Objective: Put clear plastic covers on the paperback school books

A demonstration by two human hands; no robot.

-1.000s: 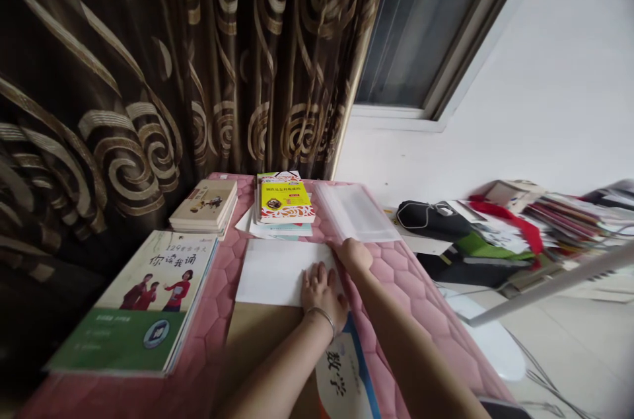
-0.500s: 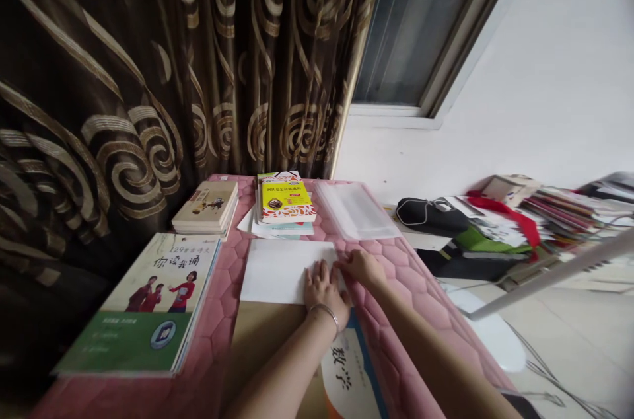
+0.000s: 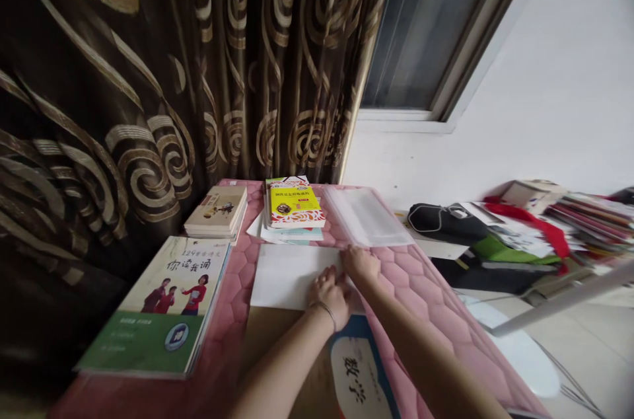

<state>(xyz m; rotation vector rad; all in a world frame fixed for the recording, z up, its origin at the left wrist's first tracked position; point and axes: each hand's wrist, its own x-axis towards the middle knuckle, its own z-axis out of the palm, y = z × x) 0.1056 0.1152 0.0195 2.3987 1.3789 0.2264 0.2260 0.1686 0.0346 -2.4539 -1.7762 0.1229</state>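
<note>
A white sheet [image 3: 284, 273] lies on the pink table, its near edge against a brown paper cover [image 3: 270, 333]. To the right of the brown part lies a mathematics textbook [image 3: 364, 369] with a blue, white and orange cover, partly hidden by my forearms. My left hand [image 3: 329, 297], a bracelet at its wrist, rests on the sheet's right part with fingers apart and slightly bent. Just beyond it, my right hand [image 3: 360, 265] is closed at the sheet's far right edge, its fingertips partly hidden.
At left lies a green-and-cream book stack [image 3: 153, 306], with smaller tan books [image 3: 216, 211] behind. A yellow-labelled book [image 3: 296, 202] tops papers at the back, beside clear plastic covers [image 3: 371, 215]. Right of the pink table [image 3: 421, 300] are a black pouch [image 3: 446, 224] and piled books [image 3: 592, 217].
My left hand's fingers have bent more and drawn nearer the right hand at the sheet's right edge. The whole view has shifted slightly, moving the scene right and down.
</note>
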